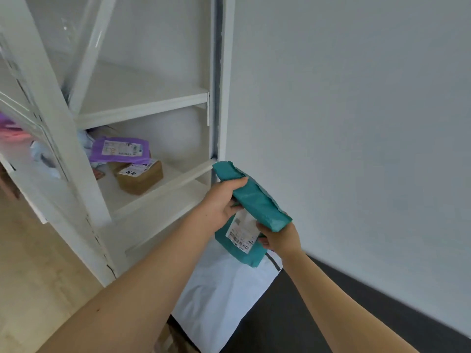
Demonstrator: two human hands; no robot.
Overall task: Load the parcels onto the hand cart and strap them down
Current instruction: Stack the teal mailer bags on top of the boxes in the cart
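Observation:
A teal mailer parcel (257,200) with a white barcode label is held in the air beside the shelf, folded over on itself. My left hand (224,200) grips its upper fold and my right hand (279,238) holds its lower end near the label. Below it lies a large white mailer parcel (224,296) on top of something brown that is mostly hidden. A purple mailer parcel (119,149) and a small brown carton (140,177) rest on the white shelf (163,189). The hand cart is not in view.
The white shelving unit (63,123) fills the left side, with an upper shelf board (142,105) bare. A plain wall stands at the right above a dark floor strip (318,314). More soft parcels (15,133) show at the far left. Pale wood floor lies lower left.

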